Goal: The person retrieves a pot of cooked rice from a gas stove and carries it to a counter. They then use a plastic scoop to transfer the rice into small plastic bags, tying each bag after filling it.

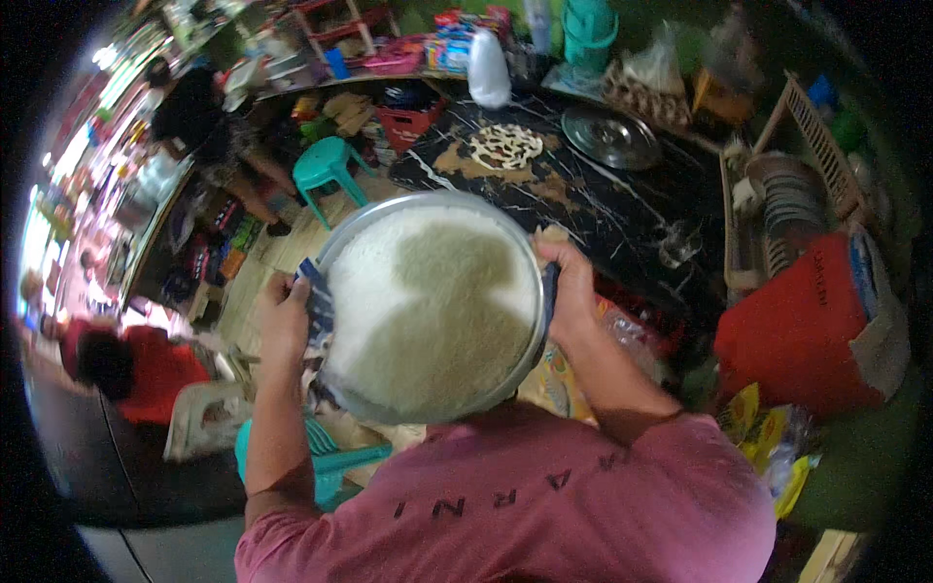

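Note:
Between my hands is a large round metal pot (342,397), filled nearly to the rim with what looks like white rice (364,277). A shadow falls across much of the rice. My left hand (286,306) grips the pot's left side through a dark blue patterned cloth (318,306). On the opposite side my right hand (572,291) holds the rim, with dark cloth (549,291) under the fingers. Beyond the pot, a pale openwork trivet (505,148) lies on brown cardboard (455,162) on a black marble-patterned table (605,208). A round metal lid (611,138) rests to its right.
A teal stool (332,171) stands left of the table. One person (193,116) is standing at far left; another in red (157,372) is nearer. At right are a dish rack (736,218) with plates and a red container (787,335). A teal chair (328,466) is close by.

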Motion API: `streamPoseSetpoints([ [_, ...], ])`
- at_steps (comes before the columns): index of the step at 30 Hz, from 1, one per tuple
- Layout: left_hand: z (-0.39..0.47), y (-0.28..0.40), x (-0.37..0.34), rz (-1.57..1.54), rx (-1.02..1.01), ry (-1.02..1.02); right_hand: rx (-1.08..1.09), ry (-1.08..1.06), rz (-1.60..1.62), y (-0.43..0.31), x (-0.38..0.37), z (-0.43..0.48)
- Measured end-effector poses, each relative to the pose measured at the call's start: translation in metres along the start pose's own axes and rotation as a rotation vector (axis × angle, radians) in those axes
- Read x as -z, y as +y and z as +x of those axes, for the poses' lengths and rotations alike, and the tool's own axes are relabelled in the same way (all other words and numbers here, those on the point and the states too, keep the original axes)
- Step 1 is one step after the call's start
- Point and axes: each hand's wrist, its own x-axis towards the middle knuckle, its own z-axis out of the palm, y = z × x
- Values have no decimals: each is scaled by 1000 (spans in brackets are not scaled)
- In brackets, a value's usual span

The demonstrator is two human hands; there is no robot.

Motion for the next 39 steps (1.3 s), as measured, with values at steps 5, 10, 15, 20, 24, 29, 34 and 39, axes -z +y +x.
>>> streamPoseSetpoints([
  [5,128,3,-83,-157,-52,-223,237,194,29,-25,-6,85],
  [10,228,26,-164,-175,-257,-323,327,274,35,-72,7,164],
  [15,284,41,-237,-160,-261,-397,372,321,134,-112,17,214],
  [20,331,54,-305,-459,-37,-509,514,332,-5,-150,19,257],
  [24,373,62,-353,-349,-141,-569,505,401,38,-173,6,289],
  [29,416,62,-406,-523,-153,-636,487,636,169,-180,-17,321],
  [34,451,53,-447,-437,-140,-642,613,580,165,-179,8,375],
  [39,460,40,-471,-263,-294,-629,672,629,78,-162,60,406],
])
